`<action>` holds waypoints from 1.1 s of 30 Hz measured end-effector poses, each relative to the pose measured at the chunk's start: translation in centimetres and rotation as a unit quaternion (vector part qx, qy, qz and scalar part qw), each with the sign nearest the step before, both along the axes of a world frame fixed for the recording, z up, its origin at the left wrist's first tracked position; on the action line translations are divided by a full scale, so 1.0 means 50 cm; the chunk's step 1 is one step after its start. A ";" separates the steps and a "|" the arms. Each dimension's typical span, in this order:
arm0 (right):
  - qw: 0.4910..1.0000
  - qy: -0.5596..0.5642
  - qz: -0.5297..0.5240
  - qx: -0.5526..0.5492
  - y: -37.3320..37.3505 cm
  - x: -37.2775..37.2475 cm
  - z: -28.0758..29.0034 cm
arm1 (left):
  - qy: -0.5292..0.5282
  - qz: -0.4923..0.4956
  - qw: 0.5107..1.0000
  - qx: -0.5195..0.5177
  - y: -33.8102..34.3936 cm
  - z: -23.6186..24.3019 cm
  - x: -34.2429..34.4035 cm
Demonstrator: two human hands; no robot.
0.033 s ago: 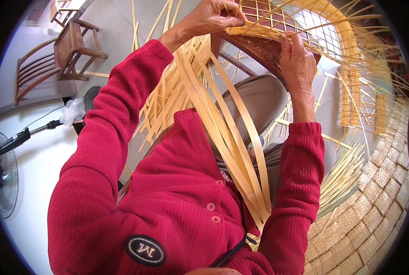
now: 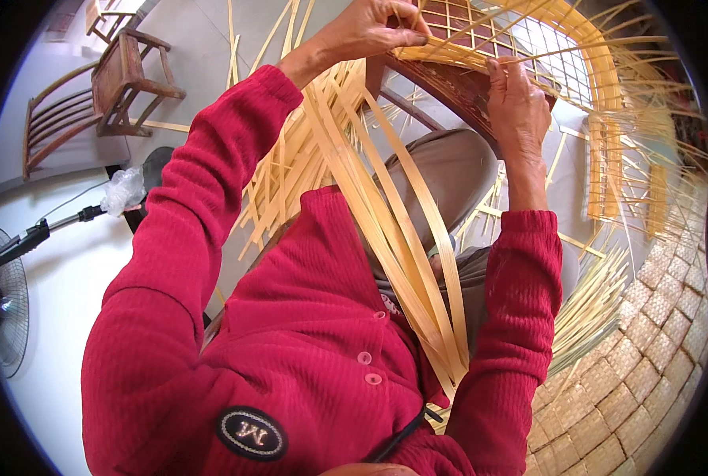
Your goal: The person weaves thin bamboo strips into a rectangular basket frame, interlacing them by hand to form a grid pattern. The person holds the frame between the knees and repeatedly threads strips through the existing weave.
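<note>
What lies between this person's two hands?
In the head view, a band of thin yellowish strips along the edge of the woven lattice runs from the left hand to the right hand.

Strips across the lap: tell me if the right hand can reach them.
Likely yes: nothing visible stands between the right hand and the strips, though its fingers are on the weave.

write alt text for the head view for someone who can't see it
A person's left hand and right hand pinch the near edge of an open woven lattice above a reddish-brown wooden surface. Long pale strips cross the lap; a wooden chair and a fan are at left.
</note>
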State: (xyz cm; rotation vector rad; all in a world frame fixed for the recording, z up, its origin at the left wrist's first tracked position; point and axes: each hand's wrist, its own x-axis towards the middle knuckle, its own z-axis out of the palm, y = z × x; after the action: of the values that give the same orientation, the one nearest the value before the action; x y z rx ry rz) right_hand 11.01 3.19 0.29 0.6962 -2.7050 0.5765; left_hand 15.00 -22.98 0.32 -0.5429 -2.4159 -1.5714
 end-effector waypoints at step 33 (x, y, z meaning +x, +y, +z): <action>0.988 -0.156 0.002 0.014 -0.101 0.039 0.020 | 0.122 0.330 0.905 0.240 0.098 -0.097 -0.007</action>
State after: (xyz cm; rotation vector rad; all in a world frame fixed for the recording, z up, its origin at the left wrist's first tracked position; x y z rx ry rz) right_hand 12.96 -1.85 1.29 0.6673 -3.0036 0.7023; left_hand 14.62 -18.10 -4.55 0.1603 -1.6618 -1.5640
